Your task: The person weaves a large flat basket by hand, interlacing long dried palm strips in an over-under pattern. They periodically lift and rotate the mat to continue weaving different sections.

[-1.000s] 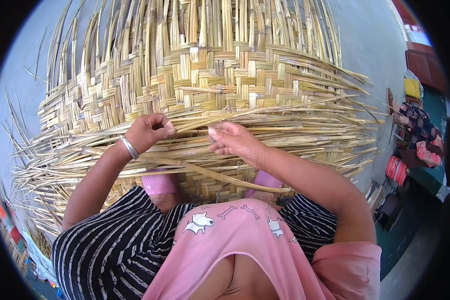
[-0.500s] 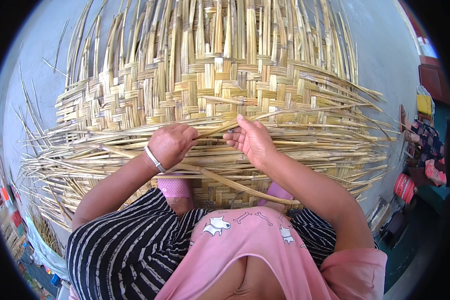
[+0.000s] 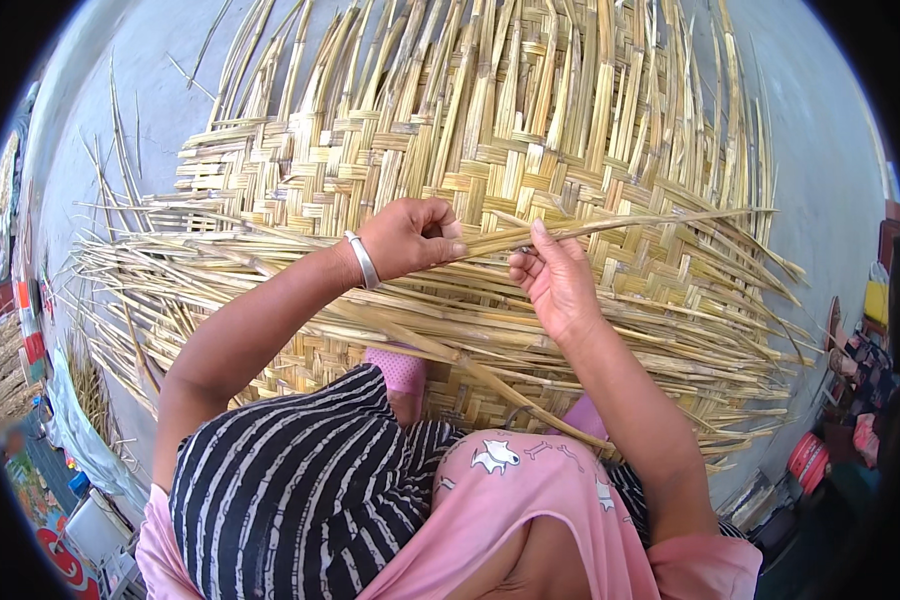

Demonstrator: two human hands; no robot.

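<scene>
Your left hand (image 3: 410, 238) was curled into a loose fist over the woven bamboo mat (image 3: 490, 150), its fingers (image 3: 440, 235) closed on the near end of a thin bamboo strip (image 3: 620, 226); a metal bangle (image 3: 363, 260) sat on that wrist; your right hand (image 3: 555, 280) was just beside the left, thumb and fingers pinched narrow on the same strip, which ran from your hands out toward your right, lifted a little above the weave; the mat lay flat on the grey floor (image 3: 830, 190), its middle tightly plaited and its edges fanning into loose, unwoven strips (image 3: 160, 270); a bundle of longer strips lay crosswise under your forearms, close to your knees; you wore a pink top (image 3: 530, 500) and a black-and-white striped cloth (image 3: 290, 470); a red container (image 3: 808, 460) stood at the far right edge, well apart from the mat.
</scene>
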